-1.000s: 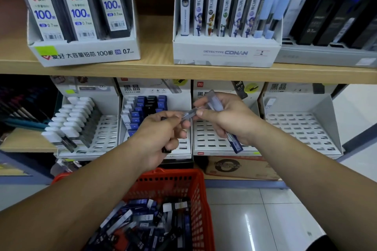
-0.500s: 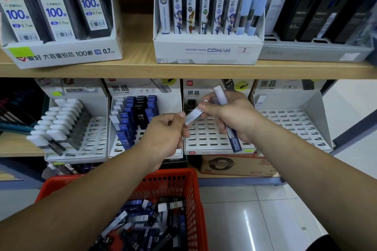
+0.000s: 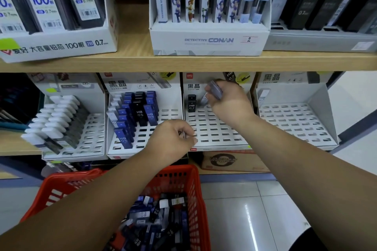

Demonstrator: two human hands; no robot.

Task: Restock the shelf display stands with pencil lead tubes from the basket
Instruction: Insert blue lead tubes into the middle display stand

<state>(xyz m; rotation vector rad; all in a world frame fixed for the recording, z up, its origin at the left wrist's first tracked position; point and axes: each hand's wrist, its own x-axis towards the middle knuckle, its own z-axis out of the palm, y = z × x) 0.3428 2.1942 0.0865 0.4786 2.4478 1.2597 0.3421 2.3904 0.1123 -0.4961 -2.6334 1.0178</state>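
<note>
The right hand (image 3: 228,104) has parted from the left hand (image 3: 173,138) and reached up to the stand's (image 3: 214,128) back row, gripping several pencil lead tubes (image 3: 215,90), one angled down just right of a black tube (image 3: 191,103). Crowded fingers could miss the slot, knock that neighbour or drop spares. The left hand, lower down, is curled, contents unclear, above the basket (image 3: 195,185).

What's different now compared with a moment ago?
The right hand, gripping tubes, parted from the left hand and reached up into the third stand, lowering a white-ended tube beside the black HB 0.7 tube. The left hand let go of that tube and stayed low. The basket stayed put.
</note>
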